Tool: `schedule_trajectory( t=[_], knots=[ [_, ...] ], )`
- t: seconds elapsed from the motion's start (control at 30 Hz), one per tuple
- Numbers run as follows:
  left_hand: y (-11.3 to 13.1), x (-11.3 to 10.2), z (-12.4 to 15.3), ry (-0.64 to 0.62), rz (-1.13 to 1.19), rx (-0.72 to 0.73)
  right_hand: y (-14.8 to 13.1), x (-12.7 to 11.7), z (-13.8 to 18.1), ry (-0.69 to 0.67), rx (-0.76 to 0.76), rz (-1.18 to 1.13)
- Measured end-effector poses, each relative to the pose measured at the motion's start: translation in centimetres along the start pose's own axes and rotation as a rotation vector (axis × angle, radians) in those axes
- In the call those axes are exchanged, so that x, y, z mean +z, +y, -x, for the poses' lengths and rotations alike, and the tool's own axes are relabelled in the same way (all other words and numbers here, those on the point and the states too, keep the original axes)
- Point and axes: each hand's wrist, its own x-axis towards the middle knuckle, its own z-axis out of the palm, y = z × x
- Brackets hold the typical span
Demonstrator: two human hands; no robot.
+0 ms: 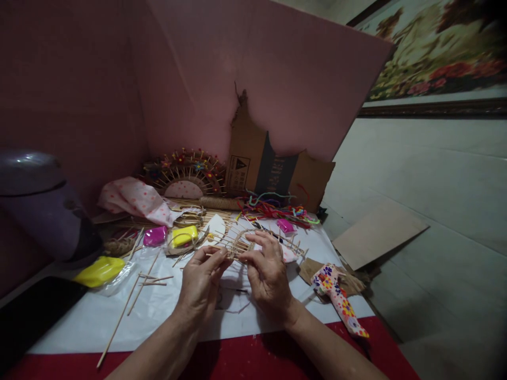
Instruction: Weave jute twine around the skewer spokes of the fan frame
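Note:
Between my two hands is a small frame of thin wooden sticks woven with twine [240, 244], lifted a little over the white sheet [158, 316]. My left hand [202, 282] pinches its near left edge between thumb and fingertips. On the other side, my right hand [267, 272] has thumb and forefinger closed at the near edge, the other fingers curving over the top. The exact spot where the fingertips meet the weave is too small to make out. Just behind lie a white leaf-shaped piece [216, 226] and a yellow clay packet [185, 236].
Loose sticks [119, 322] lie at left beside a yellow packet [101, 270], a dark flat object [39, 316] and a purple bottle [43, 211]. Pipe cleaners [277, 208], cardboard [273, 163] and a finished stick fan [184, 177] stand behind. A flower-patterned glue gun [336, 295] lies right.

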Motion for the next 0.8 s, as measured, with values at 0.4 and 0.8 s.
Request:
schedule_trajectory(
  t=[0.4,0.8],
  knots=[
    [-0.11,-0.16,-0.07,-0.009,-0.006,-0.001,0.07,0.31,0.77,0.041,0.017,-0.098],
    [-0.13,-0.12,-0.06,-0.009,-0.015,-0.001,-0.26,0.51,0.79,0.043,0.011,-0.085]
  ],
)
